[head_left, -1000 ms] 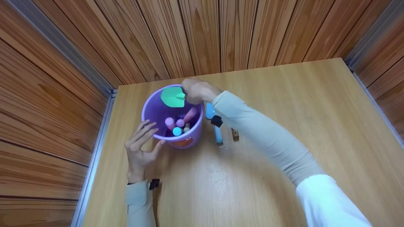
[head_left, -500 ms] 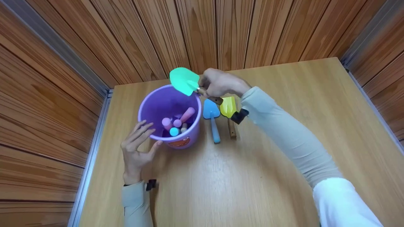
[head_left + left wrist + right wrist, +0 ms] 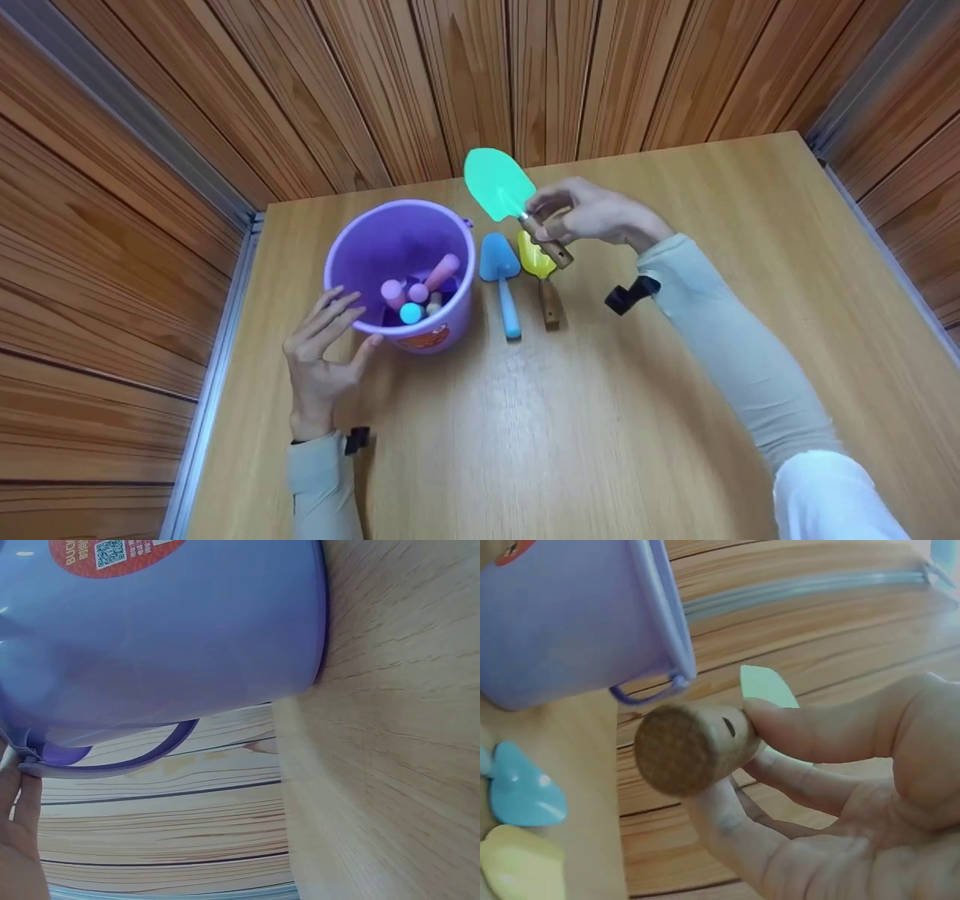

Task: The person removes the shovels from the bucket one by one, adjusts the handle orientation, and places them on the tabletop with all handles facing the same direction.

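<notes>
My right hand (image 3: 592,214) pinches the brown wooden handle (image 3: 694,746) of a green toy trowel (image 3: 499,182) between thumb and fingers. Held above the table, the trowel has its blade toward the upper left. A purple bucket (image 3: 405,225) stands upright at the left; inside are several rounded ends, pink, purple, tan and turquoise (image 3: 411,313). Spread fingers of my left hand (image 3: 322,360) rest at the bucket's near-left rim. In the left wrist view those fingers (image 3: 22,817) touch the rim by the handle joint, partly cut off.
Right of the bucket, a blue trowel (image 3: 500,259) and a yellow shovel (image 3: 536,259) with a wooden handle lie side by side on the wooden table (image 3: 480,450). Wood-panelled walls (image 3: 480,90) stand behind and at the sides.
My right hand has lifted the green trowel from over the bucket's mouth and carried it right, above the yellow shovel. The left hand stays at the rim.
</notes>
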Tool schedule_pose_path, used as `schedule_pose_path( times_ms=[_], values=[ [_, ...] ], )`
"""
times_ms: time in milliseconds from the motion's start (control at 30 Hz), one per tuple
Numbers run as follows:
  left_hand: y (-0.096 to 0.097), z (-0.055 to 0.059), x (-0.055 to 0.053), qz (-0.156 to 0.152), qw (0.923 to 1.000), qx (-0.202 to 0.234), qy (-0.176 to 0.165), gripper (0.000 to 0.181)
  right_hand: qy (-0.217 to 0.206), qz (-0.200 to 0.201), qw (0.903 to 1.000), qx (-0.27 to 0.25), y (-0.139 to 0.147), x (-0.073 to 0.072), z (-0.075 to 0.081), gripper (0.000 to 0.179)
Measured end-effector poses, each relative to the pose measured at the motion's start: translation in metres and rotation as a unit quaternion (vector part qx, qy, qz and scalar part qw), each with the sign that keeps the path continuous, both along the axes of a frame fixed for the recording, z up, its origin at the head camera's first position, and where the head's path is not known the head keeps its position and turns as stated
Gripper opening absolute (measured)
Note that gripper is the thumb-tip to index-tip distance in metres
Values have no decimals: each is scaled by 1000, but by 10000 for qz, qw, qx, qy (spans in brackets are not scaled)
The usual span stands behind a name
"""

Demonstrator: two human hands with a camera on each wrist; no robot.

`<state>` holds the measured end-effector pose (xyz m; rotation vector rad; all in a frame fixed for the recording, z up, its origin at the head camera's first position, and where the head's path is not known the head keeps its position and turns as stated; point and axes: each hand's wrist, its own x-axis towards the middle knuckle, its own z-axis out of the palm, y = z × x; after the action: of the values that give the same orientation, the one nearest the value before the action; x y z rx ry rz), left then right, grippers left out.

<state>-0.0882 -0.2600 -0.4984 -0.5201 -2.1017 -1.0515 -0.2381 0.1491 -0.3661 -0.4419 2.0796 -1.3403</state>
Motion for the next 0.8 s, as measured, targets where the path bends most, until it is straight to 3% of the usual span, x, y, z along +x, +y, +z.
schedule_pose_path(
  times_ms=[133,367,567,800],
  values=[
    [-1,2,0,-6,10000,44,-27,44,-304,-625,9961,-539,12,5,-23,43],
    [0,1,0,25,10000,7,22,44,-617,-1843,9745,-1122,32,14,-64,52],
    [1,2,1,22,10000,1,-76,44,-556,-2311,9665,-967,45,21,-93,56],
    [1,2,0,-4,9999,-23,-120,45,-544,-2623,9582,-1000,53,40,-130,59]
  ],
)
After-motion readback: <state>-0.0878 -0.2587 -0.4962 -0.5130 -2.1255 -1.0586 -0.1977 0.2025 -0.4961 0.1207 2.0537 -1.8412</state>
